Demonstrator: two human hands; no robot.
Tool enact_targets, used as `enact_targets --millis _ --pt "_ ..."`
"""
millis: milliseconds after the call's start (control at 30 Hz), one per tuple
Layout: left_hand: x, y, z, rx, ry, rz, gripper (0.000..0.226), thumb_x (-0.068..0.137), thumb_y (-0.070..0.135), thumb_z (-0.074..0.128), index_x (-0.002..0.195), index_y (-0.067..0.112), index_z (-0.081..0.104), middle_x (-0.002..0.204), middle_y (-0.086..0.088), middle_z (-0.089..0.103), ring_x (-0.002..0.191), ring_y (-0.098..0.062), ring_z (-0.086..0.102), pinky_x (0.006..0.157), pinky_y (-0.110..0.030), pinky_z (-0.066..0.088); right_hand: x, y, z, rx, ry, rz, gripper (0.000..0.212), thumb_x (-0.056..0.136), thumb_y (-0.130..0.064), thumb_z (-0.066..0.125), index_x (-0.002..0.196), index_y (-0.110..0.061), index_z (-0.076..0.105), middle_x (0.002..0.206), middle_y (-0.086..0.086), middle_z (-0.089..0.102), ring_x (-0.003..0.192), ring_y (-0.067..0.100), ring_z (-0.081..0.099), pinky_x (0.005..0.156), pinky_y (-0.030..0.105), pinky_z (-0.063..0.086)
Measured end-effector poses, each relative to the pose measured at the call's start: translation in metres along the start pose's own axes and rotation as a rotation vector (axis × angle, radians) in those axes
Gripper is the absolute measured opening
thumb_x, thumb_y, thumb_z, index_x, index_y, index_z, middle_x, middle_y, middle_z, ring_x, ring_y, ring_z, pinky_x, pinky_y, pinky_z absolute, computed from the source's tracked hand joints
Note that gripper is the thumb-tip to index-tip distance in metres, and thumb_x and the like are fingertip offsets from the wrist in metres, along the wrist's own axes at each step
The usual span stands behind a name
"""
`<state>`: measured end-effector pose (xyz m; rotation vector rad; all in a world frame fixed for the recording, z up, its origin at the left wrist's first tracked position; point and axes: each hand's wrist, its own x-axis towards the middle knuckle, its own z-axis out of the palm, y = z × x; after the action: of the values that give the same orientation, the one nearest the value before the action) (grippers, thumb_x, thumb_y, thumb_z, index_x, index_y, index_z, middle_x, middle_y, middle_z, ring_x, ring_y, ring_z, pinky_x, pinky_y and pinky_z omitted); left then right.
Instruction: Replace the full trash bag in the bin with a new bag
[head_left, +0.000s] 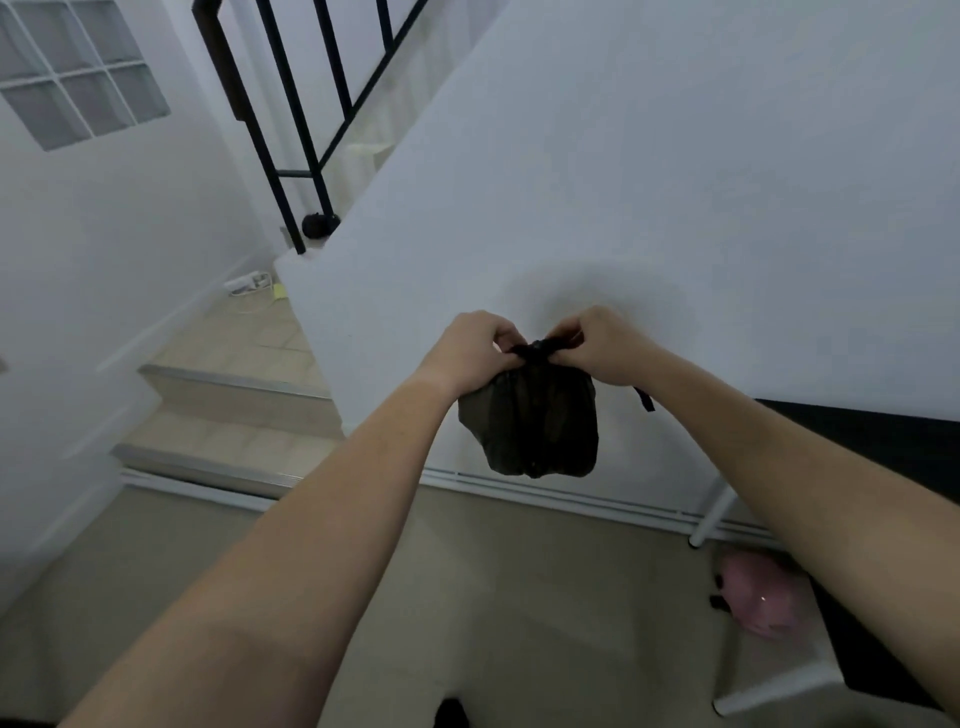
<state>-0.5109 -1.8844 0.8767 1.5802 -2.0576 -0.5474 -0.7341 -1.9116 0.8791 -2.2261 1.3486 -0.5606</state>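
A small, full black trash bag (530, 421) hangs in the air in front of the white wall, at the middle of the head view. My left hand (475, 348) pinches the gathered neck of the bag from the left. My right hand (597, 343) pinches the same neck from the right, and a loose end of the bag sticks out below that wrist. A knot shows between the fingers of both hands. No bin is in view.
Tiled steps (234, 410) rise at the left toward a black stair railing (291, 119). A black table top (883, 441) with a white leg (714, 514) stands at the right, over a pink object (769, 597) on the floor. A white power strip (249, 283) lies on the landing.
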Motion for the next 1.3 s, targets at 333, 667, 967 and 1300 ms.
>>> enact_targets --millis 333,667,967,1300 --pt "0.128 -0.097 0.013 -0.052 -0.164 0.056 0.020 0.084 0.030 0.084 0.102 0.022 0.082 0.095 0.003 0.080 0.085 -0.013 0.073 0.087 -0.038 0.061 0.115 0.050 0.038 -0.056 0.005 0.127 0.022 0.085 -0.025 0.075 0.107 -0.024 0.079 0.092 -0.009 0.074 0.085 0.009 0.066 0.075 0.023 0.045" --pt "0.220 -0.195 0.051 -0.132 -0.336 0.026 0.019 0.087 0.026 0.084 0.103 0.018 0.080 0.099 -0.001 0.079 0.090 -0.016 0.072 0.086 -0.034 0.058 0.200 0.101 0.099 0.044 -0.007 0.361 0.014 0.088 -0.020 0.075 0.098 -0.028 0.078 0.091 -0.006 0.076 0.089 0.016 0.070 0.081 0.035 0.056" --pt "0.250 -0.270 0.111 -0.152 -0.416 -0.022 0.017 0.084 0.026 0.083 0.101 0.024 0.080 0.094 0.008 0.079 0.085 -0.006 0.072 0.088 -0.034 0.061 0.240 0.151 0.165 0.017 -0.098 0.443 0.023 0.088 -0.021 0.071 0.111 -0.021 0.076 0.105 -0.001 0.076 0.100 0.019 0.068 0.092 0.037 0.054" --pt "0.249 -0.384 0.254 -0.199 -0.480 -0.130 0.016 0.084 0.025 0.082 0.100 0.023 0.080 0.098 0.007 0.078 0.085 -0.007 0.072 0.081 -0.023 0.057 0.253 0.270 0.298 0.168 -0.193 0.519 0.020 0.084 -0.022 0.071 0.102 -0.029 0.077 0.096 -0.012 0.075 0.092 0.006 0.069 0.088 0.032 0.056"
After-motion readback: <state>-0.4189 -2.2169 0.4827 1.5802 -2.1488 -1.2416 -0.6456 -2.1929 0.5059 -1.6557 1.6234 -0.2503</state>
